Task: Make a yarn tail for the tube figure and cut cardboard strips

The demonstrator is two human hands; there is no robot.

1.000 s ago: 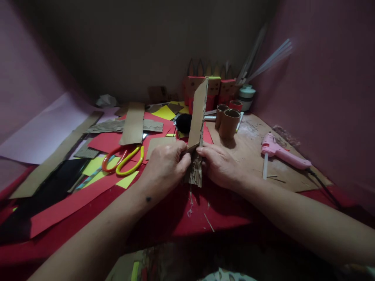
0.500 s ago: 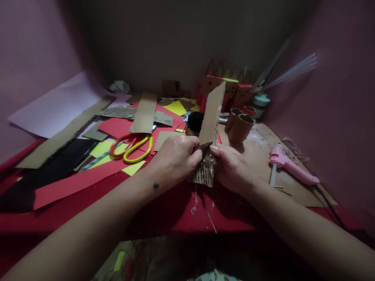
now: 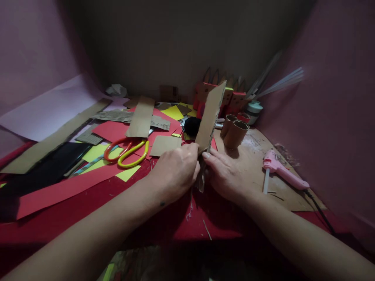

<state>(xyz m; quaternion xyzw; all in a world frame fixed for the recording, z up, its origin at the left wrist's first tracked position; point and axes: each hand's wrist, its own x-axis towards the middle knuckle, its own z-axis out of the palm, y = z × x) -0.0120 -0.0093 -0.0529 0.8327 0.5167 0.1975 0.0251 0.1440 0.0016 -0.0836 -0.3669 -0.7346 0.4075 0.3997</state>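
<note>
A strip of brown cardboard (image 3: 211,117) stands tilted between my hands, its upper part rising above them and its corrugated lower end showing below. My left hand (image 3: 180,168) is closed around its left side, knuckles up. My right hand (image 3: 225,171) grips the other edge, with thumb and fingers against the cardboard; part of the grip is hidden. Left of my left hand lie scissors (image 3: 133,154) with one red and one yellow handle, and a small cardboard square (image 3: 166,146). Two cardboard tubes (image 3: 236,134) stand beyond my right hand.
A pink glue gun (image 3: 283,168) with a cord rests on a cardboard sheet (image 3: 249,175) at right. Red paper (image 3: 73,187), a long cardboard strip (image 3: 58,134) and other scraps cover the left side. Behind stand a white jar (image 3: 253,111) and glue sticks (image 3: 283,82).
The cardboard's lower part has turned edge-on, so less of its corrugated face shows. My left hand has rolled around it. The whole view has shifted slightly.
</note>
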